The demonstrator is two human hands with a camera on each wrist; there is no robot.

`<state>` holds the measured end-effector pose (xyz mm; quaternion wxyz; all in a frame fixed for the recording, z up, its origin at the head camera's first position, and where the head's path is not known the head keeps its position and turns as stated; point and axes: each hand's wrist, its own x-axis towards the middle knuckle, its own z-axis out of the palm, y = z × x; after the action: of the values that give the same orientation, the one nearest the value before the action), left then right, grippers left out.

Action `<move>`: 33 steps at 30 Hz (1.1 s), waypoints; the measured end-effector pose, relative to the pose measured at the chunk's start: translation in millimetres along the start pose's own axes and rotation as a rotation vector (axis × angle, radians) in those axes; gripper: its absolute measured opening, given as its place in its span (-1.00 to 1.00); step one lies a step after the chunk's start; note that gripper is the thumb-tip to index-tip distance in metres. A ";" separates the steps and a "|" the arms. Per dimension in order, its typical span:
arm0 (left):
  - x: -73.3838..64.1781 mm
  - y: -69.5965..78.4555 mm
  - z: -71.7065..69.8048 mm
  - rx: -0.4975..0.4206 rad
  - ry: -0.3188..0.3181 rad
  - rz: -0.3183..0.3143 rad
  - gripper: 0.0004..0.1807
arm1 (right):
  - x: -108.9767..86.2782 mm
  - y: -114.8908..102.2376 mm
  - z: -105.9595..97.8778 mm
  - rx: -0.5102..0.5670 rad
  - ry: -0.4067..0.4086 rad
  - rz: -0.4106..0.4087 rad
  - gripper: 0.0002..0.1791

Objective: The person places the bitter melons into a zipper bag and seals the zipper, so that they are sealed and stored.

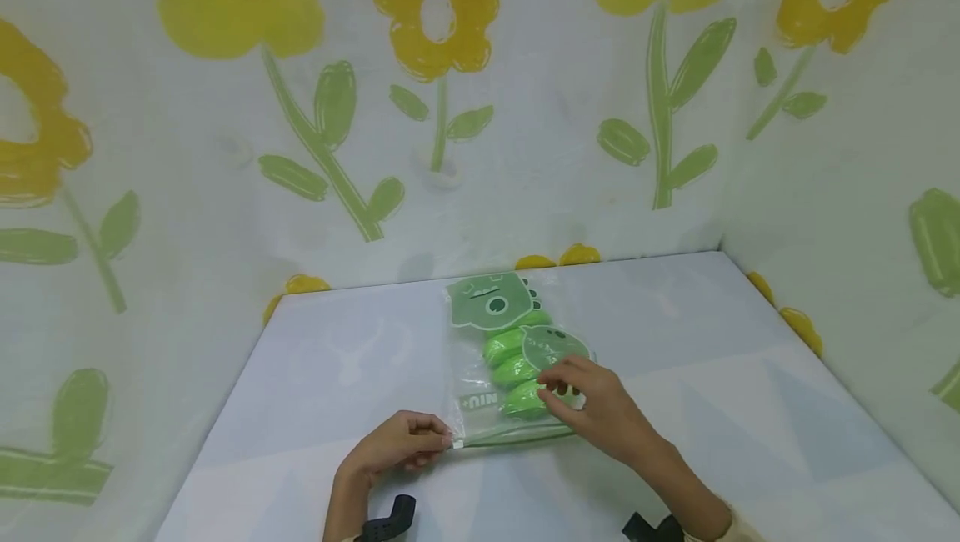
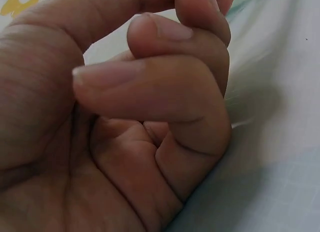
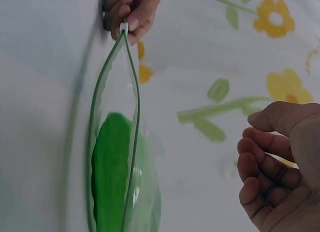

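A clear zip bag [image 1: 480,308] with green cartoon faces printed on it lies on the table. Several bright green, long rounded items [image 1: 513,371] are inside, their exact kind unclear. At the bag's near left corner my left hand [image 1: 401,444] pinches the zip end by the white slider [image 1: 458,444]. The right wrist view shows the bag's mouth parted, with a green item [image 3: 112,172] behind it. My right hand [image 1: 600,404] hovers above the bag's near right part, fingers loosely bent and holding nothing. In the left wrist view, curled fingers [image 2: 150,92] hide the pinch.
The pale table [image 1: 337,358] has a faint geometric pattern. Behind it and at both sides stand white walls [image 1: 525,183] with yellow flowers and green leaves. A dark wrist strap [image 1: 390,521] is on the left wrist, another [image 1: 652,528] on the right.
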<state>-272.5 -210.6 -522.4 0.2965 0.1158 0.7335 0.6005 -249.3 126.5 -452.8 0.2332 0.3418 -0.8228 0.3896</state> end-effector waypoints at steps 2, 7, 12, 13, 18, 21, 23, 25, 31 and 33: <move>-0.1 -0.3 -0.8 0.006 -0.006 0.001 -0.74 | 7.1 -7.8 11.9 -0.005 -0.027 -0.062 -0.74; 2.3 0.0 -0.1 0.017 -0.010 0.009 -0.74 | 18.4 -20.3 35.4 -0.050 -0.078 -0.131 -0.75; 3.6 0.5 1.8 0.028 -0.019 0.019 -0.76 | 22.6 -26.0 55.5 -0.083 -0.140 -0.143 -0.82; 3.6 0.6 2.1 0.033 -0.021 0.024 -0.77 | 22.8 -26.6 59.6 -0.090 -0.153 -0.148 -0.83; 1.5 0.0 2.6 0.033 -0.025 0.039 -0.78 | 22.2 -28.6 79.1 -0.091 -0.215 -0.191 -0.83; 1.0 -0.2 2.8 0.028 -0.034 0.044 -0.77 | 20.0 -27.6 87.7 -0.109 -0.228 -0.235 -0.81; 1.1 -0.4 2.6 0.023 -0.039 0.048 -0.77 | 18.7 -25.7 92.4 -0.137 -0.224 -0.267 -0.79; 1.3 -0.2 2.4 0.019 -0.045 0.049 -0.76 | 16.9 -23.3 96.2 -0.167 -0.217 -0.290 -0.78; 2.2 0.4 1.0 0.021 -0.048 0.046 -0.76 | 12.3 -17.5 106.6 -0.235 -0.208 -0.342 -0.78; 2.3 0.3 0.5 0.024 -0.048 0.045 -0.75 | 11.2 -16.9 109.5 -0.256 -0.209 -0.351 -0.78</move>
<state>-274.1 -208.9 -522.8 0.2992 0.1501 0.7304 0.5953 -256.8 26.7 -501.7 0.2523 0.4856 -0.8132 0.1982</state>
